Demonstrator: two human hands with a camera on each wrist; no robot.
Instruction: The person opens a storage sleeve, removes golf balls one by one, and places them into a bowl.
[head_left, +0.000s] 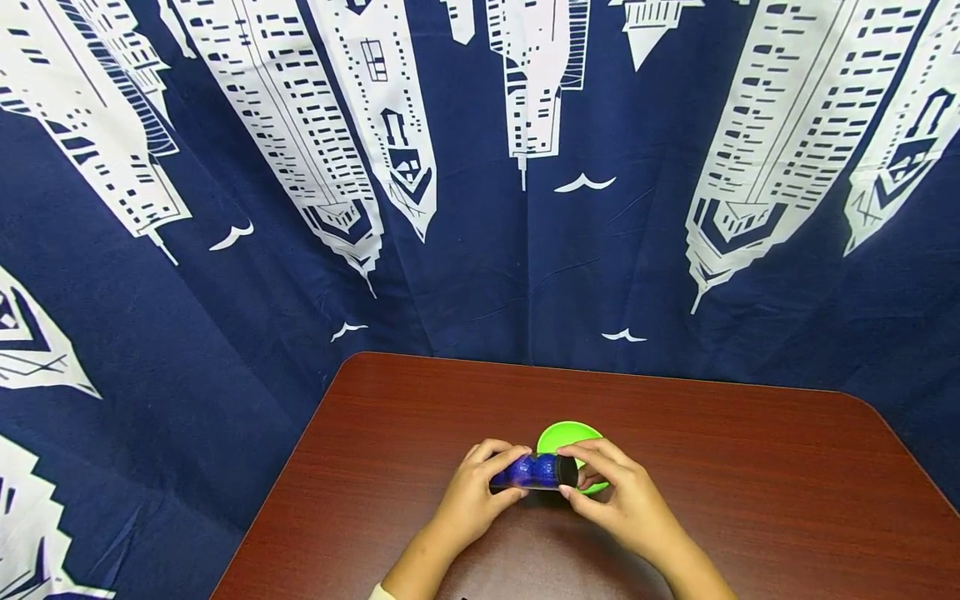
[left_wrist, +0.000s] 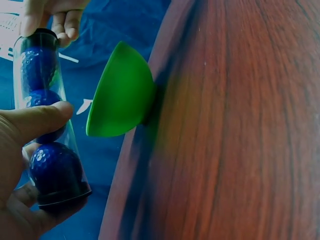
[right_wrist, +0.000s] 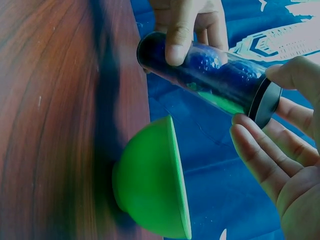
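Note:
A clear tube (head_left: 532, 472) of blue golf balls (left_wrist: 55, 167) is held nearly level above the table, a black cap on each end. My left hand (head_left: 474, 493) grips the tube near its left end, thumb laid across it in the left wrist view. Around the right-end cap (right_wrist: 266, 102), the thumb and fingers of my right hand (head_left: 626, 496) pinch from both sides. The cap sits at the tube's end; whether it is loosened I cannot tell. A green bowl (head_left: 566, 433) stands upright on the table just behind the tube, partly hidden by it and my right hand.
The brown wood-grain table (head_left: 420, 400) has rounded far corners. Behind it and along its left side hangs a dark blue cloth (head_left: 480, 275) printed with white buildings and birds.

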